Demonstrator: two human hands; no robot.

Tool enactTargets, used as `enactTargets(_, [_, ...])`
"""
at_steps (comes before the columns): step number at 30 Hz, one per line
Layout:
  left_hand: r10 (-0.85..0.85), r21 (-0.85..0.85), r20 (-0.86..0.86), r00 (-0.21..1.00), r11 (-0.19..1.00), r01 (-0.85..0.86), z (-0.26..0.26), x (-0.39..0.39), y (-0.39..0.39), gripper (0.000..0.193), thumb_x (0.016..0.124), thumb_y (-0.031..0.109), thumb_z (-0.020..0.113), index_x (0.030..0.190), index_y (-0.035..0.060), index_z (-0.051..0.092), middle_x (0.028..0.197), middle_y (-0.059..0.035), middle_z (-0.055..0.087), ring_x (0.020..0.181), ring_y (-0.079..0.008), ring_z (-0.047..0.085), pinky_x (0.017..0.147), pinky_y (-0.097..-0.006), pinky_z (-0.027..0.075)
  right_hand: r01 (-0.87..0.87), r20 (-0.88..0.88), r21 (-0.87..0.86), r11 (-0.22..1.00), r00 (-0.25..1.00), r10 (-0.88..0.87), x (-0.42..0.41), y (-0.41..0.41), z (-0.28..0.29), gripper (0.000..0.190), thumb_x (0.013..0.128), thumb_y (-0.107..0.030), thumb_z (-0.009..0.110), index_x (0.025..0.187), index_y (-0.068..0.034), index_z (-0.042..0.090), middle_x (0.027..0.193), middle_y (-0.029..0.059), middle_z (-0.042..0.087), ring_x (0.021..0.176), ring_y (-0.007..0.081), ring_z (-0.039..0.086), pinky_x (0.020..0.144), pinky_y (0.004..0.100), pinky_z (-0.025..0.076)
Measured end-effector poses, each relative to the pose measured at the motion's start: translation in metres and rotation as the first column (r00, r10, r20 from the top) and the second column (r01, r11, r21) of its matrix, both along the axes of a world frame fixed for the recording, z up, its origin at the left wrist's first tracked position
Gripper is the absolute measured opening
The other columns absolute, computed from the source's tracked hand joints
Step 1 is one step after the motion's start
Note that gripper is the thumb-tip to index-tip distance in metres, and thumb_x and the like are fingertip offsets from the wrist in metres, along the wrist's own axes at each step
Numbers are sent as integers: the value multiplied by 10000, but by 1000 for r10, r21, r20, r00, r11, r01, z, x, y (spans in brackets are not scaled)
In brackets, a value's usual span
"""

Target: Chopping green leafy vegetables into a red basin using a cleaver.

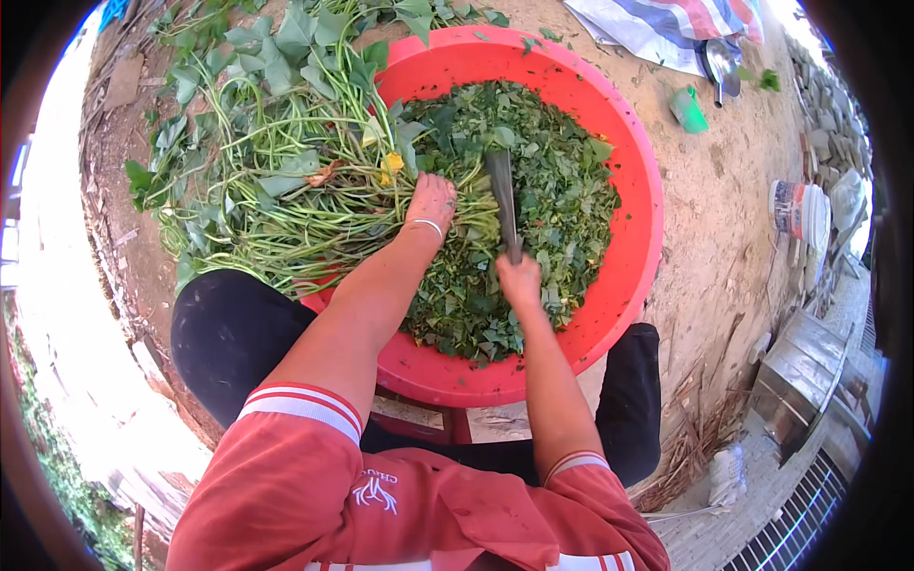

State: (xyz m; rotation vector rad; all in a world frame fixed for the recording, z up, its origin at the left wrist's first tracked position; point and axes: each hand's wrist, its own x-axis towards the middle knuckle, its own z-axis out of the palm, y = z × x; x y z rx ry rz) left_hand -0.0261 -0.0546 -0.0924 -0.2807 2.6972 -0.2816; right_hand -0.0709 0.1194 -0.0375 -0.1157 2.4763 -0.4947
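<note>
My left hand presses around a thick bundle of leafy green vines, which look like sweet potato vines. The bundle lies across the left rim of a large red plastic basin, its stem ends pointing right. In my right hand is the handle of a knife with a long dark blade, slightly blurred. The blade stands just right of the stem ends; whether it touches them I cannot tell. Chopped green leaves and stems fill much of the basin below both hands.
More uncut vines spread over the dirt ground at upper left. A green plastic scoop, a metal ladle and a striped woven sheet lie at upper right. Farther right are a white bucket and a wooden box.
</note>
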Motion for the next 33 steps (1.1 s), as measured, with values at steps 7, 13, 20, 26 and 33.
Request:
enactTargets(7, [54, 86, 40, 998, 995, -57, -1, -3, -2, 391, 869, 158, 522, 1233, 15, 513, 1143, -118, 560, 1085, -259, 506, 1034, -452, 316, 80, -168, -705, 704, 946, -276, -33, 5, 92, 214, 843, -191, 691, 811, 0, 598, 703, -1, 591, 617, 86, 505, 585, 279, 446])
enactTargets(13, [29, 38, 42, 999, 999, -31, 3, -3, 0, 398, 866, 158, 534, 1242, 29, 515, 1132, -110, 558, 1089, -259, 503, 1022, -434, 316, 9, -466, -602, 798, 808, -361, 17, -12, 58, 213, 891, -201, 617, 854, 5, 577, 673, 64, 578, 604, 212, 576, 623, 385, 483])
enactTargets(20, [52, 56, 58, 997, 997, -56, 1, -4, 2, 346, 875, 145, 520, 1197, 18, 525, 1085, -118, 573, 1048, -263, 521, 1012, -423, 334, 367, 63, -531, 764, 916, -397, 42, 14, 28, 282, 818, -244, 674, 755, 21, 600, 615, 38, 571, 576, 111, 496, 566, 306, 440])
enactTargets(26, [89, 28, -1, 996, 996, -89, -2, -5, 2, 356, 879, 145, 512, 1209, 13, 527, 1085, -121, 576, 1054, -263, 520, 1043, -433, 308, 137, -157, -828, 543, 874, -460, -16, -9, 92, 185, 903, -167, 581, 766, -49, 540, 641, 12, 549, 577, 106, 517, 536, 267, 432])
enactTargets(33, [60, 65, 64, 996, 996, -64, 3, -2, -1, 383, 872, 153, 546, 1230, 23, 512, 1101, -111, 550, 1077, -258, 498, 1044, -427, 305, 155, -4, -193, 969, 987, -159, 46, 3, -13, 301, 792, -270, 658, 818, 29, 638, 718, 176, 640, 669, 300, 640, 689, 419, 511])
